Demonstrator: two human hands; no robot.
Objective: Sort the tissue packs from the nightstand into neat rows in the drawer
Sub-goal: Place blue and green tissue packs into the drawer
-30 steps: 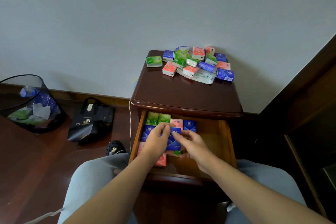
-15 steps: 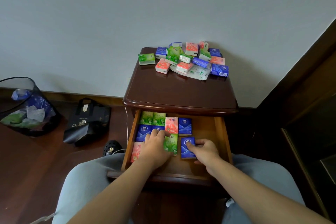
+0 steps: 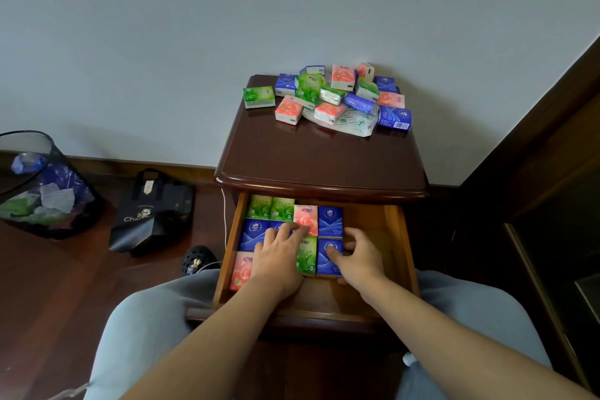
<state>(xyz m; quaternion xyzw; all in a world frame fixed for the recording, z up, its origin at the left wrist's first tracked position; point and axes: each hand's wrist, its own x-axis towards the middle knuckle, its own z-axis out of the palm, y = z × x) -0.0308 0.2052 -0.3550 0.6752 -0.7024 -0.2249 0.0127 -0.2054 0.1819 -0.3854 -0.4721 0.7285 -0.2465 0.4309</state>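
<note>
Person is sitting at the open drawer of the nightstand, both hands working inside it. Left hand is lying flat with straight fingers, pressing down on the packs in the middle of the drawer, holding nothing. Right hand is curling round the blue pack at the right end of the second row, thumb on its face, fingers on its right edge, nudging it against the green pack beside it. Back row is reading green, green, pink pack, blue, touching side by side; a pink one is sitting at front left, partly hidden under the left wrist. Right part of the drawer is showing bare wood. Loose pile of tissue packs is waiting at the back of the nightstand top, several leaning on each other over a crumpled wrapper, so the task looks well short of done. Risks, as I judge it: pushing the blue pack sideways too hard could be buckling the row under the left hand; soft packs may be riding up over a neighbour; lifting the left hand early could be letting rows drift; grabbing from the pile could be knocking edge packs off the top.
</note>
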